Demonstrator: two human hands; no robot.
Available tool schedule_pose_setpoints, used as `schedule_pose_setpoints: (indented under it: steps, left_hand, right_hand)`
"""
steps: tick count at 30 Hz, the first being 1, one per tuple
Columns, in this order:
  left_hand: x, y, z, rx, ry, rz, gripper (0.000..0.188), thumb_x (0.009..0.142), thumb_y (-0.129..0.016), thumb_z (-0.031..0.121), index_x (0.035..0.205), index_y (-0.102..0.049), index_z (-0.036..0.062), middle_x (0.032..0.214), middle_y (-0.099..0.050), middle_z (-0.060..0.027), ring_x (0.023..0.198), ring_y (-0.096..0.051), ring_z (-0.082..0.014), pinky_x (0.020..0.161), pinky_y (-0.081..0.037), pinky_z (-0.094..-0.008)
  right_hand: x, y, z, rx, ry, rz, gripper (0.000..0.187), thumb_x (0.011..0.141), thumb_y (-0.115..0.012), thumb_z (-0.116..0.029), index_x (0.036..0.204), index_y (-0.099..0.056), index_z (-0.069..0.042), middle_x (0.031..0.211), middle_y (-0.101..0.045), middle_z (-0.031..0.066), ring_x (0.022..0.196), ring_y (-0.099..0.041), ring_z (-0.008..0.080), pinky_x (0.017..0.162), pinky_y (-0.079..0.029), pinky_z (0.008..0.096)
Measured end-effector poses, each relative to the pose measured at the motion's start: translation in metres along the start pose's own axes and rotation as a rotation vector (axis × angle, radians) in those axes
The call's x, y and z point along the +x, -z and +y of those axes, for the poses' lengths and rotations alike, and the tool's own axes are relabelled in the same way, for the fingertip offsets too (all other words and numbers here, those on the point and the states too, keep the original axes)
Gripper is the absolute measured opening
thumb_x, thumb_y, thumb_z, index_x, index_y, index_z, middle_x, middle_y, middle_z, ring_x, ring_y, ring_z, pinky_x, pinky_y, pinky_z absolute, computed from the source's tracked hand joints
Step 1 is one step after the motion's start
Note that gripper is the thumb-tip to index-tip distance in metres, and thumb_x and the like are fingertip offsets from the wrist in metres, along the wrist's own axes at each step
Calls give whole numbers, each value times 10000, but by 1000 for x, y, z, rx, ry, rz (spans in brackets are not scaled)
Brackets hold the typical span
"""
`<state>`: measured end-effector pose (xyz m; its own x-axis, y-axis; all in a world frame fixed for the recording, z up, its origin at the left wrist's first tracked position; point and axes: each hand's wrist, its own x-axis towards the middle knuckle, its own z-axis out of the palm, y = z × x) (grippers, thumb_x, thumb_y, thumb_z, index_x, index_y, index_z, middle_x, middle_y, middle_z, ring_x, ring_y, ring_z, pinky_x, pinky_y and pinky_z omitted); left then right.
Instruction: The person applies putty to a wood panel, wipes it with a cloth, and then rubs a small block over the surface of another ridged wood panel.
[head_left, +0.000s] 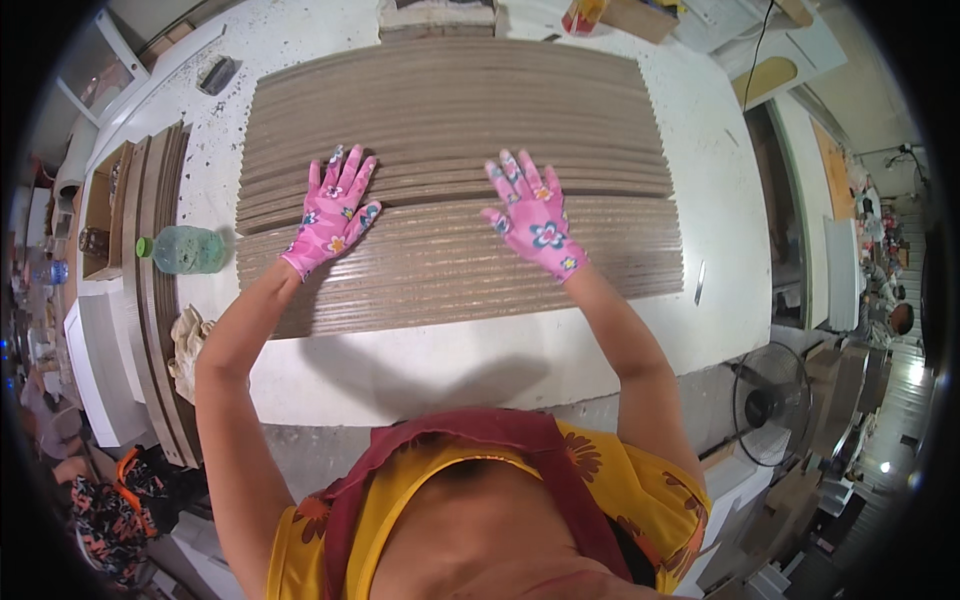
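Observation:
Long brown strips with a wood-like look (450,95) lie side by side across the white table, filling its middle. A dark gap runs between the far group and a nearer group of strips (450,290). My left hand (335,212), in a pink flowered glove, rests on the strips left of centre, fingers spread and pointing away from me. My right hand (535,215), in a matching glove, lies on them right of centre, also with fingers stretched out. Both hands span the gap, and neither grips anything.
Left of the strips lies a clear bottle with a green cap (190,249), near a crumpled cloth (188,345) and long boards (152,290). A small dark tray (216,75) sits at the far left. A knife-like blade (699,283) lies at the right; a black fan (768,405) stands beyond the table (720,220).

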<state>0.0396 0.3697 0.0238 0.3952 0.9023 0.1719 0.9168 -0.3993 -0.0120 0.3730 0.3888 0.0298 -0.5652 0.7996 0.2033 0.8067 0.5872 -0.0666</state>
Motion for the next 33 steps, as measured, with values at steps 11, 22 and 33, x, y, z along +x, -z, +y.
schedule_pose_setpoints:
  steps: [11,22,33]
  left_hand:
    - [20,-16,-15,97,43,4,619,953,-428,444,1478,-278,150,1537,-245,-120,1397,-269,-324,1119,-154,-563]
    - [8,-22,-26,-136,205,288,571,960,-470,381,1459,-326,144,1524,-255,-167,1393,-257,-369,1131,-174,-504]
    - [-224,22,-34,-787,848,426,538,969,-508,211,1435,-333,6,1474,-364,-151,1374,-329,-246,1121,-252,-314]
  right_hand:
    - [27,-17,12,-49,-94,-16,678,930,-357,-591,1471,-302,-186,1531,-269,102,1423,-210,286,1101,-177,520]
    - [14,-4,16,54,-115,193,653,916,-415,-564,1432,-382,-165,1488,-353,106,1375,-305,276,1084,-221,496]
    - [-222,24,188,-186,-677,289,487,971,-489,-333,1383,-454,-77,1318,-531,192,1242,-478,340,1048,-362,396]
